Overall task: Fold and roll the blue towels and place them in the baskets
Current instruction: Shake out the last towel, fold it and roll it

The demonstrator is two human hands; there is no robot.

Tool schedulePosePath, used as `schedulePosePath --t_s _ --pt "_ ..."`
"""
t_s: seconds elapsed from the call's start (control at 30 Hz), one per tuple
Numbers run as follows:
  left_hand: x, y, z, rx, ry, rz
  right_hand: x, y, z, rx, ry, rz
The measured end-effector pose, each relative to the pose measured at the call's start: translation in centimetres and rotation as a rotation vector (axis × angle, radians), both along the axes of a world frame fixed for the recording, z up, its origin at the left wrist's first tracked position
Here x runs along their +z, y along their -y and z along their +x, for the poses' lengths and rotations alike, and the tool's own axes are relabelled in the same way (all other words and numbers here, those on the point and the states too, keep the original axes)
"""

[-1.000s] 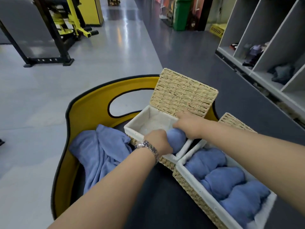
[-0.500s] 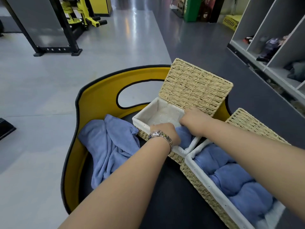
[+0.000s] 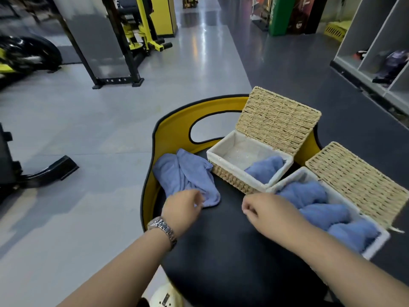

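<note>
Left hand (image 3: pixel 182 206), fingers loosely curled, grip empty, at the near corner of the loose blue towel (image 3: pixel 186 176); whether it touches is unclear. Right hand (image 3: pixel 269 210) relaxed, holding nothing, just beside the near basket (image 3: pixel 374 245), which holds rolled towels (image 3: pixel 321 209). The far basket (image 3: pixel 221 151) has one roll (image 3: pixel 265 168) at its right end, with its lid (image 3: pixel 278 119) propped up. Loose towel lies crumpled at the left on the black seat pad (image 3: pixel 221 251). Likely next: take two corners, spread it flat on the pad, fold evenly and roll tight.
</note>
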State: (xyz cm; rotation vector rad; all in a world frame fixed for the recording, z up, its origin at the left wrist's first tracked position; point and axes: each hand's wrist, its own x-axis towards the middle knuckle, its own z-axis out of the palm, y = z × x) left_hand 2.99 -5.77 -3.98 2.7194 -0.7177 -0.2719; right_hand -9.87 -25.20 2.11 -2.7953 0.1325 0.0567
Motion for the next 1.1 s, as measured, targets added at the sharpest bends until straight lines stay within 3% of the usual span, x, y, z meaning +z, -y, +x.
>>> schedulePosePath --t_s 0.17,0.2,0.33,0.43,0.53,0.6,0.73,0.8,0.9,0.97,1.1 --pt "-3.5 -4.4 0.5 0.296 -0.142 0.222 -3.2 -3.4 -2.8 0.046 -0.122 0.059" --pt "-3.9 -4.7 0.8 0.315 -0.181 0.196 -3.9 -3.7 -2.8 0.055 -0.147 0.043" --pt "-3.9 -5.1 1.8 0.366 -0.219 -0.115 -5.4 -4.0 -2.1 0.116 -0.197 -0.011" --pt "-2.3 -4.3 1.6 0.419 -0.113 -0.313 -5.7 -3.7 -1.8 0.121 -0.232 -0.031" --pt "1.0 -2.5 -0.2 0.294 -0.08 -0.49 -5.2 -3.1 -1.3 0.11 -0.153 0.059" --pt "2.9 -1.3 -2.1 0.147 -0.205 -0.587 -4.8 -2.9 -1.0 0.092 -0.101 0.151" --pt "3.7 0.2 -5.8 -0.117 -0.704 -0.708 -4.2 -3.5 -1.2 -0.03 -0.141 0.418" --pt "3.1 0.4 -6.3 -0.218 -0.604 -0.578 -4.6 -3.7 -1.4 -0.127 -0.101 0.471" --pt "1.5 0.1 -5.9 -0.304 -0.035 -0.214 -4.7 -3.2 -1.4 -0.226 0.073 0.495" --pt "0.8 0.1 -6.0 -0.272 -0.004 -0.172 -4.3 -2.9 -1.3 -0.187 0.155 0.543" --pt "1.4 0.7 -5.9 -0.194 -0.037 -0.389 -3.5 -3.4 -1.4 -0.064 0.171 0.615"
